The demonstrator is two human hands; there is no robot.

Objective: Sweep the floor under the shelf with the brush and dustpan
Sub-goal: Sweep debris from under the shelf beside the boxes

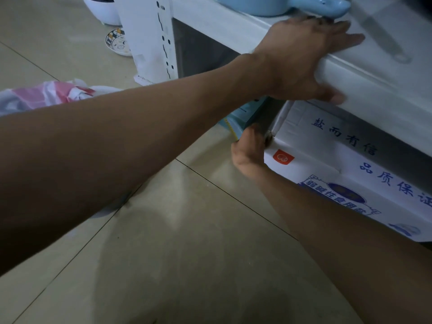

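Note:
No brush or dustpan is in view. A white metal shelf [364,83] runs across the upper right, low over the tiled floor [187,242]. My left hand [301,57] lies over the shelf's front edge, fingers straight on top and thumb along the front face. Under the shelf sits a white cardboard box [346,160] printed with blue characters. My right hand [249,153] grips the box's near left corner, its fingers curled behind the corner and out of sight.
A light blue pot [268,4] and a knife [383,40] sit on the shelf. Its white upright post [152,38] stands at left, with a patterned plate [117,42] and a white pot [102,10] behind. A pink-and-white plastic bag [46,94] lies at left.

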